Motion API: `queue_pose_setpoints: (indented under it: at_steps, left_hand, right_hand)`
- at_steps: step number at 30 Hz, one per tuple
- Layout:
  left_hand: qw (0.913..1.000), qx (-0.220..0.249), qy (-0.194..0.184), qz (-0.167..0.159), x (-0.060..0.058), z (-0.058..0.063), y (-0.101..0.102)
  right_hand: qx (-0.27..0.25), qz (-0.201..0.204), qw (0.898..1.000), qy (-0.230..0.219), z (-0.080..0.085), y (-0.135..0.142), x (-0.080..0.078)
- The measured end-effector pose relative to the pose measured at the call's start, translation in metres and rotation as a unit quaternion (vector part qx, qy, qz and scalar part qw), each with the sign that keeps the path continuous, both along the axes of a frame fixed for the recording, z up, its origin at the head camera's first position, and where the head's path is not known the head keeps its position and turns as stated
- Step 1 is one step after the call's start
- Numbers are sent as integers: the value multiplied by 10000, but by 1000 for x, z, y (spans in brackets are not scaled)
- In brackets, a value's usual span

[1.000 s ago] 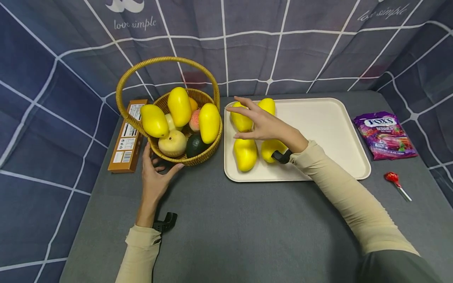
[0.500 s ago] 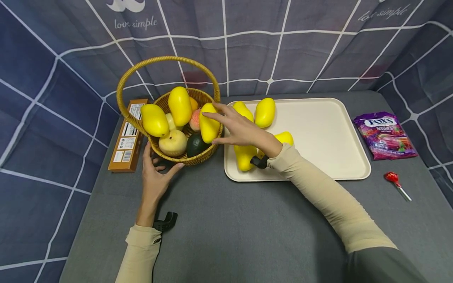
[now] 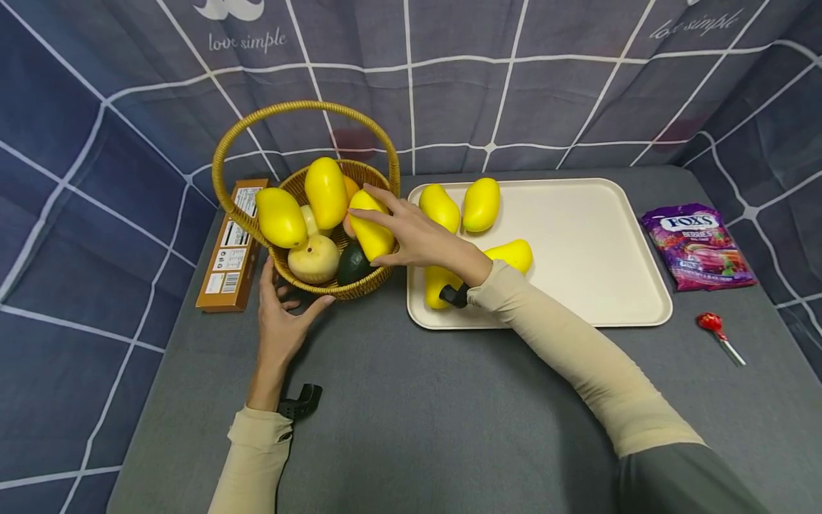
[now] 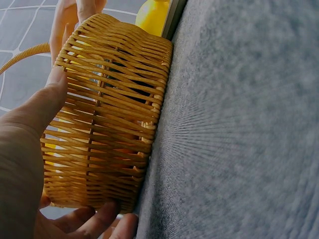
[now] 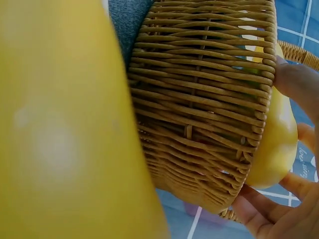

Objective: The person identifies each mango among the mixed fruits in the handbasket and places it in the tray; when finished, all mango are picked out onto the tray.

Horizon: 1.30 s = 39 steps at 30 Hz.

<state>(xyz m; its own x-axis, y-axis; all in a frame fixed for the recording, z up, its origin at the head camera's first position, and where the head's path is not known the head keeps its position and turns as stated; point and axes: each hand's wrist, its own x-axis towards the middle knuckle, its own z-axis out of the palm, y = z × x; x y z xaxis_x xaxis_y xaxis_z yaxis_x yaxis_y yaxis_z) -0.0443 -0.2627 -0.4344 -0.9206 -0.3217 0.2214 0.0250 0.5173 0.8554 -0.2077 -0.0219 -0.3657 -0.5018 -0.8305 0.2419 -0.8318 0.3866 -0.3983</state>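
Observation:
A wicker basket (image 3: 359,287) with a tall hoop handle stands at the left, filled with fruit. My left hand (image 3: 280,330) holds its near left side, thumb at the rim and fingers round the wall, as the left wrist view of the basket (image 4: 107,114) shows. My right hand (image 3: 417,232) reaches over the basket's right rim and grips a yellow mango (image 3: 369,232), fingers on its far side and thumb at its lower end. Around it lie two more mangoes (image 3: 326,193), a dark green avocado (image 3: 353,264), a pale round fruit (image 3: 313,259) and a mostly covered peach.
Right of the basket lies a cream tray (image 3: 591,250) with several mangoes (image 3: 481,205) on its left part, some beneath my right forearm. A brown box (image 3: 225,264) sits behind the basket's left side. At the far right are a purple candy bag (image 3: 700,246) and a red lollipop (image 3: 711,323).
My right hand has moved left from above the tray to the basket and taken hold of the right mango, which has tilted and shifted slightly left. The left hand stays on the basket.

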Motion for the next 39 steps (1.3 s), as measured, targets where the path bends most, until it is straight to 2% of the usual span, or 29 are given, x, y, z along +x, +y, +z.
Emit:
queue_pose_setpoints:
  at_steps: [8,17,20,27,31,39]
  left_hand:
    - [10000,44,-26,9,-1,1,1]
    - [10000,-12,11,-4,-1,-3,-1]
    - [10000,20,12,-13,0,3,1]
    - [10000,-2,-2,-60,9,30,16]
    - [10000,20,10,-72,11,34,17]
    - [9999,65,39,-98,10,32,17]
  right_hand:
    - [-77,-75,9999,5,0,-4,0]
    - [-774,127,9969,-48,2,1,2]
    - [-912,159,9957,-46,7,4,3]
    - [-1101,182,9938,22,15,11,6]
    - [-1142,162,9933,69,17,15,9]
    - [-1103,-72,9939,-3,20,34,12]
